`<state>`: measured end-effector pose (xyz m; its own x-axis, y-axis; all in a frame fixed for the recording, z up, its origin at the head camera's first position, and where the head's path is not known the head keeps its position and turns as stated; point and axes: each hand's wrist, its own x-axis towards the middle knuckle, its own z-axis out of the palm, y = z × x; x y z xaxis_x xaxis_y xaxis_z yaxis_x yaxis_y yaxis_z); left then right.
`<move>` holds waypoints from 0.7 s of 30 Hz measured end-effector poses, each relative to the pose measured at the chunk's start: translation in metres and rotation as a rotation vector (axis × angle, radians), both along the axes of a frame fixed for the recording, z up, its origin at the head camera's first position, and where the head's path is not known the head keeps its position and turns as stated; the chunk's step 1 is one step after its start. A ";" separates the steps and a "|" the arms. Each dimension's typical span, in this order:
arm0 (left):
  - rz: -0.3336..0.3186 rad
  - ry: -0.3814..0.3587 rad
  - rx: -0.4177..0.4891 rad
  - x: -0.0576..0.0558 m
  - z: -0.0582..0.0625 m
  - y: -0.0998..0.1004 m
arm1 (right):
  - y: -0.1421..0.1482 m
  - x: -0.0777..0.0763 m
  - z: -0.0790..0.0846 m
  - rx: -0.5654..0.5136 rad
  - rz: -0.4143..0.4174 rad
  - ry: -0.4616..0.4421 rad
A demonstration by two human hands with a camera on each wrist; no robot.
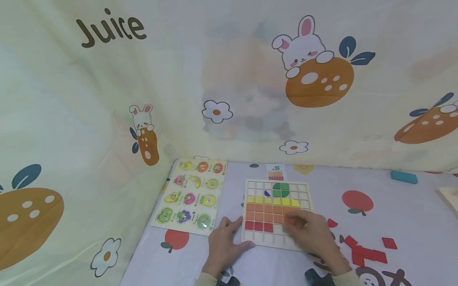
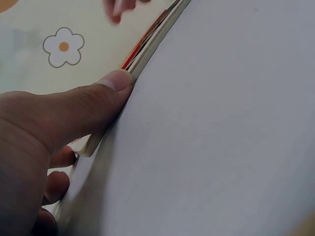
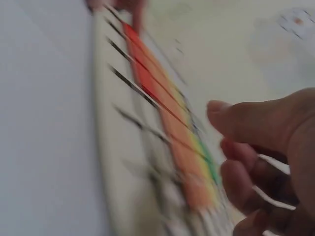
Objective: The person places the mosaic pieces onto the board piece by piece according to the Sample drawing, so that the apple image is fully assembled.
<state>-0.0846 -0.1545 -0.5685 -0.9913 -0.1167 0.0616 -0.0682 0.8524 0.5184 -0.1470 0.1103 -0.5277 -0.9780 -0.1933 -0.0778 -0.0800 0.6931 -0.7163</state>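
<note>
A pale grid board (image 1: 257, 237) lies on the cloth. It holds red squares (image 1: 259, 226) in a lower row, orange rows (image 1: 263, 212) above, a yellow band (image 1: 255, 199), a green round shape (image 1: 280, 190) and a small blue piece (image 1: 266, 193). At its near left corner my left hand (image 1: 223, 244) holds the board, thumb on the near edge, fingers by the left side. Over the board's right part hovers my right hand (image 1: 311, 232). In the right wrist view its thumb (image 3: 246, 118) stands apart from loosely bent fingers, and no piece shows between them.
Loose red pieces (image 1: 368, 254) are scattered right of the board. A fruit puzzle board (image 1: 187, 190) lies at the left, and a small picture card (image 1: 276, 172) behind the grid. Farther right are a teal block (image 1: 404, 176) and a wooden edge (image 1: 449, 198). Printed curtains (image 1: 247, 59) hang behind.
</note>
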 end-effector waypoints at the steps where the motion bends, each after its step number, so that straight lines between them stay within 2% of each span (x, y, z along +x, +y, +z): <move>1: -0.001 -0.003 0.004 0.000 0.000 0.000 | 0.011 -0.001 0.003 0.022 -0.012 -0.014; 6: 0.012 -0.015 0.002 0.001 0.000 0.000 | 0.064 -0.002 0.009 0.178 -0.032 -0.095; 10: 0.012 -0.018 0.003 0.003 0.001 -0.002 | 0.091 0.002 0.006 0.254 -0.027 -0.179; 16: -0.003 0.001 0.005 0.003 -0.001 -0.002 | 0.099 0.005 0.001 0.271 -0.002 -0.255; 21: -0.010 0.036 0.006 0.001 -0.003 0.000 | 0.096 0.003 0.002 0.268 -0.007 -0.260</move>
<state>-0.0839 -0.1549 -0.5711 -0.9895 -0.1074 0.0970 -0.0407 0.8497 0.5257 -0.1440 0.2060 -0.5253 -0.9202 -0.1260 -0.3707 0.0858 0.8589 -0.5050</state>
